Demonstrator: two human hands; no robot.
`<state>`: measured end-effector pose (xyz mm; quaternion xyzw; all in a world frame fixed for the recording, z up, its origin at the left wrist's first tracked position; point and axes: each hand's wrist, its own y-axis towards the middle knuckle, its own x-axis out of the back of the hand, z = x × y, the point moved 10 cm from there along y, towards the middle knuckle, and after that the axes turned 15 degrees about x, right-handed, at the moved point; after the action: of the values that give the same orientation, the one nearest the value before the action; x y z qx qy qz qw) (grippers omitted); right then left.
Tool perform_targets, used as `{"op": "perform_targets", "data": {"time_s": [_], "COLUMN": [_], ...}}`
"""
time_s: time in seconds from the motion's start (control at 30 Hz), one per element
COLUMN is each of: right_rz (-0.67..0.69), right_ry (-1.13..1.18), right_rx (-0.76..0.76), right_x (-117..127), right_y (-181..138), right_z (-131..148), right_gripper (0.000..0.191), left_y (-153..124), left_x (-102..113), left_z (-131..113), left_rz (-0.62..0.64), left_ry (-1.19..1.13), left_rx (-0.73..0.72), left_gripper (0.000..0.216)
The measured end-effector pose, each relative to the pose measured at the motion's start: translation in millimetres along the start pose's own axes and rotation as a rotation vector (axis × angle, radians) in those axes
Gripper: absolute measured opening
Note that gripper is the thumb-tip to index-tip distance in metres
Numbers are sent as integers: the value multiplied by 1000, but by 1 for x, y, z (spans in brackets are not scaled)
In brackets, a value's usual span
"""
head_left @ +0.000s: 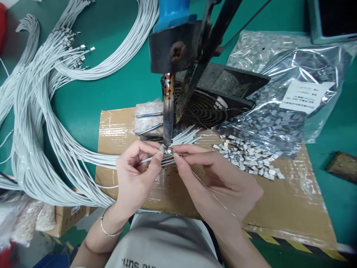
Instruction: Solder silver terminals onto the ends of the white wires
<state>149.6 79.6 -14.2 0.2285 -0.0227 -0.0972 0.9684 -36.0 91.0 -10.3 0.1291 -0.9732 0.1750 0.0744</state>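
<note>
My left hand (pixel 138 171) is closed, thumb and index finger pinching a white cable near its end, just below the tip of an upright soldering iron (pixel 168 123). A small pale connector piece (pixel 168 151) sits between the fingertips of both hands, right under the iron tip. My right hand (pixel 212 173) is closed too, its fingertips meeting at the connector; a thin solder wire (pixel 220 201) runs from these fingers back across the palm. Exact contact at the tip is too small to make out. More white cable ends (pixel 185 137) lie behind the hands.
Thick bundles of white cables (pixel 30 149) fill the left side. A cardboard sheet (pixel 290 201) covers the work area. At the right lie a pile of small metal connectors (pixel 251 158) and a clear bag (pixel 279 119) of them. A black fan (pixel 209 106) stands behind the iron.
</note>
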Motion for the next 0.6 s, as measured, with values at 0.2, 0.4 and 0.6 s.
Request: {"op": "perform_targets", "data": {"time_s": [0.2,0.4,0.6], "right_rz": [-42,-427,-433], "right_ry": [-19,48,-228], "right_rx": [-31,-111,-309], "right_x": [5,90,150], "right_y": [1,-4,-36], "right_z": [0,-16,-44], "right_gripper": [13,25,56], "left_y": [-3,-16,-50], "left_x": [-4,-6,-25], "left_z": [0,8,33], "left_rz": [6,54,376], "left_ry": [-1,-12,139], "left_rx": [10,51,30], "left_gripper": [14,15,11]}}
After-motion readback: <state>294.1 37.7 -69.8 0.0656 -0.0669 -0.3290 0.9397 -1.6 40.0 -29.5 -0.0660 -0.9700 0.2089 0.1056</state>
